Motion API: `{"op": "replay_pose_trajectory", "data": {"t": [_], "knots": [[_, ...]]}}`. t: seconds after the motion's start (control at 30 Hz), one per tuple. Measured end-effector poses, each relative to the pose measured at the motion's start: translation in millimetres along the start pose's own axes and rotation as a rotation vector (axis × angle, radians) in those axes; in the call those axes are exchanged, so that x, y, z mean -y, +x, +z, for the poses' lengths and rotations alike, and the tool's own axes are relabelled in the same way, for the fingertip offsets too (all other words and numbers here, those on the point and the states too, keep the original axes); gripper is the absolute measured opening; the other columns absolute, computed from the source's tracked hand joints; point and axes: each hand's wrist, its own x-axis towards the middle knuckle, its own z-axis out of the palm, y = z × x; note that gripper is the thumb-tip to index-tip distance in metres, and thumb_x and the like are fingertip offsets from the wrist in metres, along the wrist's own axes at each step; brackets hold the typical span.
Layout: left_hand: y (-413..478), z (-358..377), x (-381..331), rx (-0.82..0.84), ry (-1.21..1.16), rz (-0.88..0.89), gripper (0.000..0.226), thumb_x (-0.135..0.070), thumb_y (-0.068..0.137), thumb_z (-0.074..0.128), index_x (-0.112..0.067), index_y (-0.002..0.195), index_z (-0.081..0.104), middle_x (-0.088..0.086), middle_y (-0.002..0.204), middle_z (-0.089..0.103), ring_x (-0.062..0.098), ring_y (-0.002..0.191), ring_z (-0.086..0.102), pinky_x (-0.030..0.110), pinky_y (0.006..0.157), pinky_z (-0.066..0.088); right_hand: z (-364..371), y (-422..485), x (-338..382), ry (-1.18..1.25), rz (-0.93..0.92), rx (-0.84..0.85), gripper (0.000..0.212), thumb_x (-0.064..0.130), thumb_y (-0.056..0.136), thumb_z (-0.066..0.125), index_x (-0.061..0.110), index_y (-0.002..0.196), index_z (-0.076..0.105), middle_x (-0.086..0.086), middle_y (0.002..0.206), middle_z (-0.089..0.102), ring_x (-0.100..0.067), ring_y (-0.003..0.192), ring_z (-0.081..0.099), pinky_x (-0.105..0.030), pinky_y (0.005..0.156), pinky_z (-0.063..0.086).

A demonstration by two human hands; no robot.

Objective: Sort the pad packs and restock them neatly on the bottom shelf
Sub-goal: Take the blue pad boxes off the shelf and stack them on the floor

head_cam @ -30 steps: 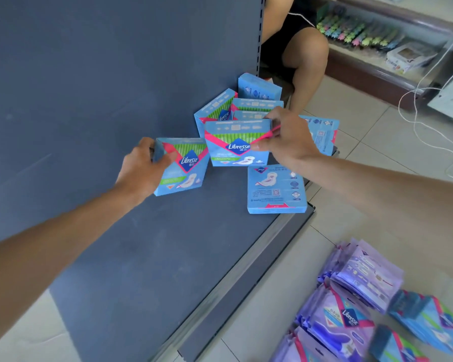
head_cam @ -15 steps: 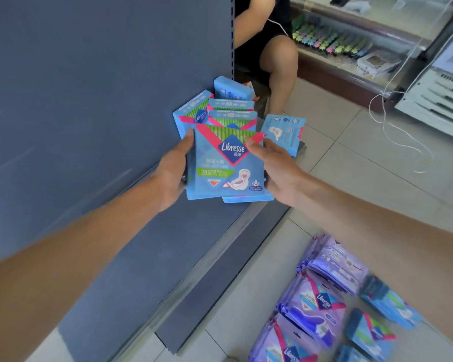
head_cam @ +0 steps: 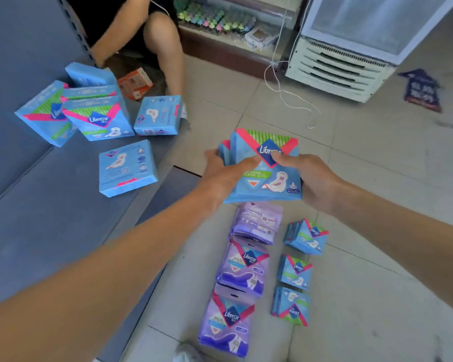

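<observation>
The left hand and right hand pinch a small stack of blue packs by opposite edges, thumbs on top, over the floor just right of the shelf. The packs are probably light, soft and slick, so they may slide apart; squeezing both edges suits them.

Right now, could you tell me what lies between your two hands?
The blue pad packs, gripped by left hand and right hand, in the head view.
</observation>
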Motion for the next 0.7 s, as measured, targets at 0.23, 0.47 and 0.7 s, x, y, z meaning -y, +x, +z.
{"op": "replay_pose_trajectory", "data": {"t": [0.23,0.47,0.7], "knots": [[1,126,43,0.101,0.001,-0.083,0.055,-0.021,0.077,0.078,-0.019,0.113,0.037,0.0,0.102,0.06,0.01,0.079,0.064,0.019,0.059,0.054,-124,-30,-38,0.047,0.006,-0.181,0.026,0.023,0.087,0.067,0.006,0.108,0.065,-0.013,0.104,0.071,-0.025,0.077,0.068,-0.035,0.072,0.059],[-13,198,96,0.14,0.121,-0.177,0.095,-0.052,0.034,0.082,-0.02,0.117,0.048,0.006,0.117,0.063,0.022,0.098,0.068,0.044,0.088,0.056,-200,-53,-102,0.173,0.087,-0.279,0.024,0.02,0.087,0.067,0.005,0.105,0.066,-0.014,0.099,0.073,-0.023,0.07,0.071,-0.035,0.068,0.059],[-15,236,184,0.155,0.196,-0.253,0.049,-0.016,0.072,0.082,-0.02,0.103,0.044,-0.003,0.092,0.061,0.018,0.086,0.064,0.035,0.082,0.054,-250,-47,-191,0.27,0.199,-0.325,0.029,0.015,0.084,0.069,-0.001,0.109,0.065,-0.019,0.102,0.072,-0.029,0.075,0.069,-0.038,0.073,0.057]]}}
